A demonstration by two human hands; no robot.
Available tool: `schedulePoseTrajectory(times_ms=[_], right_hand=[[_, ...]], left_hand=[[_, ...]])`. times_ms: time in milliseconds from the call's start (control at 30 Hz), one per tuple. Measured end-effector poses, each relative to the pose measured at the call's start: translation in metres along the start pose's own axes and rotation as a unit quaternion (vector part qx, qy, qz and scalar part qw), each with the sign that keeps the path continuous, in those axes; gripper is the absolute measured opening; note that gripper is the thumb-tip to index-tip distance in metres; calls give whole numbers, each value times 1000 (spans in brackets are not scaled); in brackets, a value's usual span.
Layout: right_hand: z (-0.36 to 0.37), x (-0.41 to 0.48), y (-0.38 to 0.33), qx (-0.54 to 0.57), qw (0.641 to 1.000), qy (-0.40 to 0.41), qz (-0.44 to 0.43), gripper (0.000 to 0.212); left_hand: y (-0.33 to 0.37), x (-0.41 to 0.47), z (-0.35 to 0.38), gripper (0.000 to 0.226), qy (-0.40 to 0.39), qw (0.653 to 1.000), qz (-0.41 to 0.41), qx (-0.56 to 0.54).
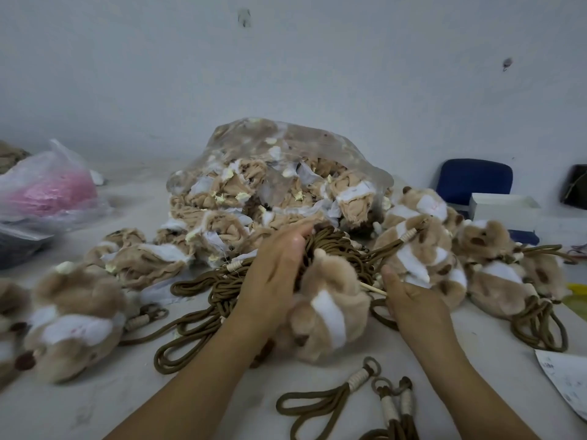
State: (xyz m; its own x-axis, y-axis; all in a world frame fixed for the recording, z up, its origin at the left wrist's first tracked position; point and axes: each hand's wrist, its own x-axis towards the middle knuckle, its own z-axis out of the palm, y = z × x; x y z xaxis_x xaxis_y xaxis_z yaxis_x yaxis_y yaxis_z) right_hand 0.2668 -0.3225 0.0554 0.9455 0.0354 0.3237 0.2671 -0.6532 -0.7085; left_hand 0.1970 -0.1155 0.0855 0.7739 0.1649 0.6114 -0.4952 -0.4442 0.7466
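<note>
A tan and white plush toy [327, 309] lies on the table between my hands. My left hand [274, 268] rests against its left side with fingers stretched toward a tangle of brown cords [336, 246]. My right hand [409, 296] is at the toy's right side, and a thin wooden stick [374, 289] pokes out between its thumb and the toy. The grip on the stick is partly hidden.
A clear bag [286, 173] of unstuffed plush skins sits behind. Stuffed plush toys lie at left [73, 319] and right [486, 265]. Looped brown cords [320, 404] lie near the front edge. A pink-filled bag [50, 188], a blue chair [473, 179], a white box [505, 208] and paper [565, 376] stand around.
</note>
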Motion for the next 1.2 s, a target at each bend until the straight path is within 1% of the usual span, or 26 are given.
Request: schedulePoseTrajectory(times_ms=[33,100,133,167,233,267,333,367,400,500,600,667,767,800,833,900,933,967,1033,1067,1133,1200], right_hand=[[1,0,1,6,1000,10,3,59],[2,0,4,16,1000,14,13,58],[2,0,5,26,999,12,22,56],[1,-1,6,43,999,12,30,56],[0,0,6,54,998,15,29,61],[0,0,4,53,998,8,25,64],[3,-2,0,56,998,-10,18,60],[4,-3,-2,56,998,-19,18,58],[3,-3,-3,54,998,-29,19,60],[0,-4,-5,52,998,-40,23,63],[-2,-5,-7,47,998,-47,18,60],[-2,-5,-7,63,997,-53,14,59],[2,-9,-11,68,995,-77,11,54],[4,-10,-11,67,994,-89,15,52],[5,-10,-12,73,993,-94,22,48],[4,-10,-13,94,991,-90,26,31],[3,-9,-15,132,987,-73,48,23],[2,-7,-16,141,986,-67,64,20],[2,-7,-11,128,989,-41,66,21],[1,-8,-11,120,991,-29,41,28],[1,-9,-10,113,992,-19,44,46],[-1,-11,-11,87,996,-12,19,50]], left_hand=[[3,-1,4,44,-26,998,30,45],[3,-8,16,56,-83,986,55,137],[1,-10,21,63,-97,981,52,162],[-1,-12,24,66,-100,981,38,162],[-5,-13,25,58,-90,987,10,133],[-6,-13,24,49,-87,989,1,120],[-7,-12,22,26,-84,992,-23,86],[-6,-13,21,20,-79,994,-36,65],[-6,-13,21,20,-73,995,-42,48],[-6,-13,18,30,-57,998,-28,29],[-2,-11,14,20,-28,1000,-12,-7],[0,-13,14,18,-39,999,-5,0],[2,-17,20,42,-77,996,16,36],[1,-17,22,46,-82,995,28,52],[1,-17,25,48,-83,993,36,74],[3,-18,29,50,-75,987,50,131],[4,-18,32,49,-64,979,75,180],[8,-18,35,46,-53,974,78,207],[7,-22,38,39,-73,971,84,211],[6,-21,38,38,-90,978,71,175],[0,-21,38,36,-79,991,40,98],[-5,-23,37,24,-61,998,7,-7]])
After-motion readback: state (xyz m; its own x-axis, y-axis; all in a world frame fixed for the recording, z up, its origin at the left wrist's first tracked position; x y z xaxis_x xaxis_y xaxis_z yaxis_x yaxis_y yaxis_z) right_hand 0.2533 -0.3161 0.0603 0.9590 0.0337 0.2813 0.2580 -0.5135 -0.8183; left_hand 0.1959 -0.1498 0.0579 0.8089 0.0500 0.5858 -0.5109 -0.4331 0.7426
